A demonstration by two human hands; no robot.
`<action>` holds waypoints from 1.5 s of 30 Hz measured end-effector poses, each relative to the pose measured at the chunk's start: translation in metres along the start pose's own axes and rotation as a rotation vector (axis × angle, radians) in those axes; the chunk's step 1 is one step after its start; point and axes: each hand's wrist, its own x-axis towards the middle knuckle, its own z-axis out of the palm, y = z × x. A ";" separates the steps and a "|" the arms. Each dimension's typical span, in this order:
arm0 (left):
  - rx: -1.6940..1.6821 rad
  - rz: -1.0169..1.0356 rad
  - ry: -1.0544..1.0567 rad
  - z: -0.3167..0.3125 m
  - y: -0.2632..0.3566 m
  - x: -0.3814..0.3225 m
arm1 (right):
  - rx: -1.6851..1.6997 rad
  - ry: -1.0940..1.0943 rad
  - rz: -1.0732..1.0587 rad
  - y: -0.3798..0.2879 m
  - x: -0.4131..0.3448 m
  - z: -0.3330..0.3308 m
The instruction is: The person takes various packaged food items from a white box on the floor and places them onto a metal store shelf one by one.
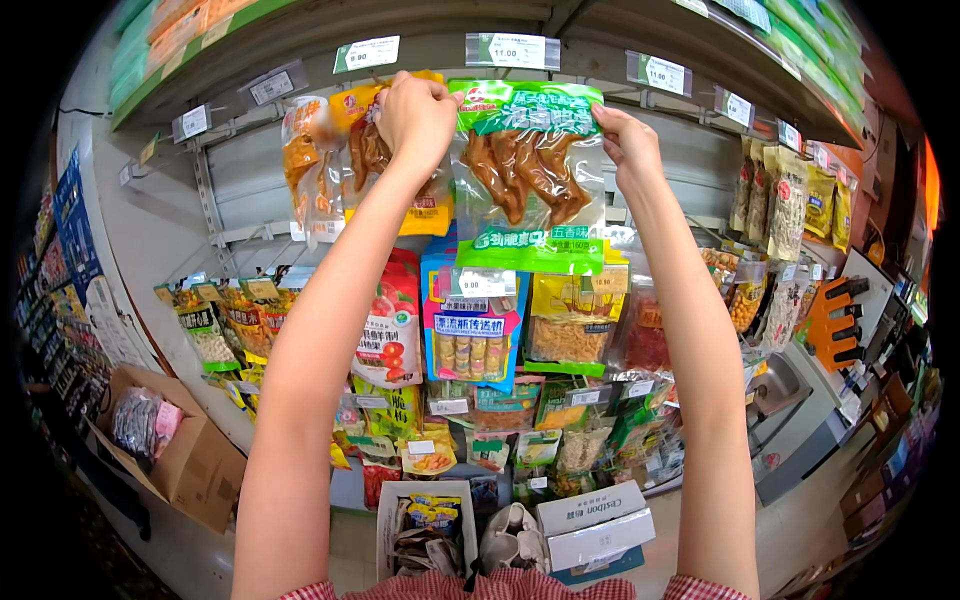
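Note:
A clear and green vacuum pack of brown duck feet or wings (529,176) hangs upright at the upper middle, above a price tag (484,283). My right hand (628,142) pinches its upper right edge between thumb and fingers. At its upper left edge is my left hand (420,112), fingers curled and thumb against the green border; the fingertips are partly hidden. Behind the left hand hangs a yellow pack of brown meat (367,154), and left of that a white and orange meat pack (309,169). Whether the green pack is on a hook cannot be seen.
Hooks below hold a red fruit snack bag (388,330), a blue candy pack (471,322) and more snack bags. A shelf edge with price tags (514,51) runs overhead. On the floor stand an open cardboard box (202,472), a white box of packets (384,517) and a white carton (596,517).

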 end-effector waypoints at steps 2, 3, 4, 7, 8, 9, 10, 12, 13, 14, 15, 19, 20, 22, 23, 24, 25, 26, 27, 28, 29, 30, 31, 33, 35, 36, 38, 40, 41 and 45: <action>0.048 0.014 0.040 0.001 0.004 0.005 | -0.028 0.029 0.019 0.001 0.011 0.003; 0.072 0.021 0.061 0.002 0.005 0.008 | -0.048 0.022 0.025 0.001 0.017 0.004; 0.082 0.027 0.093 0.003 0.007 0.009 | -0.069 0.015 0.030 0.001 0.023 0.004; 0.071 0.000 0.143 0.007 0.003 0.013 | -0.079 0.022 0.009 -0.002 0.028 0.015; 0.028 -0.039 0.130 0.008 0.002 0.014 | -0.078 0.028 0.012 -0.002 0.030 0.017; -0.016 -0.078 0.117 0.010 0.001 0.015 | -0.078 0.034 0.015 -0.001 0.032 0.019; -0.003 -0.065 0.139 0.012 0.000 0.013 | -0.077 0.040 0.018 0.000 0.034 0.021; 0.026 -0.037 0.190 0.011 0.000 0.013 | -0.064 0.043 0.018 -0.001 0.036 0.025; 0.031 -0.042 0.189 0.010 0.001 0.014 | -0.057 0.044 0.019 -0.001 0.036 0.028; 0.030 -0.049 0.185 0.012 0.003 0.015 | -0.060 0.053 0.022 -0.001 0.038 0.027; 0.028 -0.056 0.181 0.014 0.004 0.015 | -0.063 0.061 0.026 -0.001 0.039 0.027; -0.028 -0.082 0.185 0.015 0.008 0.017 | 0.004 0.117 -0.001 0.002 0.042 0.029; -0.045 -0.078 0.206 0.015 0.007 0.017 | 0.014 0.112 -0.006 0.002 0.040 0.031; -0.081 -0.078 0.238 0.016 0.002 0.014 | 0.033 0.103 -0.017 0.001 0.036 0.031; -0.099 -0.080 0.252 0.014 0.001 0.013 | 0.045 0.079 -0.035 -0.001 0.034 0.031; -0.117 -0.081 0.265 0.013 0.000 0.013 | 0.057 0.054 -0.054 -0.003 0.032 0.032; -0.112 -0.086 0.256 0.011 -0.001 0.013 | 0.070 0.030 -0.072 -0.004 0.030 0.033; -0.111 -0.091 0.245 0.011 -0.002 0.012 | 0.069 0.044 -0.079 -0.004 0.031 0.033; -0.108 -0.096 0.234 0.011 -0.002 0.011 | 0.068 0.058 -0.085 -0.004 0.032 0.034; -0.103 -0.101 0.217 0.011 -0.002 0.012 | 0.068 0.071 -0.090 -0.005 0.034 0.035; -0.099 -0.106 0.203 0.012 -0.001 0.015 | 0.070 0.076 -0.078 -0.005 0.038 0.035; -0.094 -0.111 0.188 0.012 -0.001 0.017 | 0.073 0.082 -0.066 -0.004 0.041 0.036; -0.092 -0.110 0.183 0.013 0.000 0.019 | 0.077 0.086 -0.053 -0.002 0.044 0.035; -0.079 -0.110 0.174 0.015 0.001 0.019 | 0.059 0.134 -0.025 0.002 0.046 0.038; -0.062 -0.114 0.178 0.019 0.003 0.018 | 0.037 0.161 -0.006 0.009 0.050 0.036; -0.057 -0.117 0.178 0.021 0.004 0.017 | 0.025 0.166 -0.001 0.013 0.053 0.034; -0.041 -0.103 0.163 0.024 0.003 0.017 | 0.006 0.179 0.011 0.018 0.055 0.032; -0.018 -0.076 0.169 0.026 0.001 0.017 | -0.006 0.197 0.023 0.020 0.051 0.033; -0.006 -0.059 0.181 0.028 0.000 0.016 | -0.033 0.181 0.015 0.020 0.051 0.033; 0.098 0.020 0.130 0.028 -0.006 0.013 | -0.103 0.131 -0.026 0.021 0.044 0.031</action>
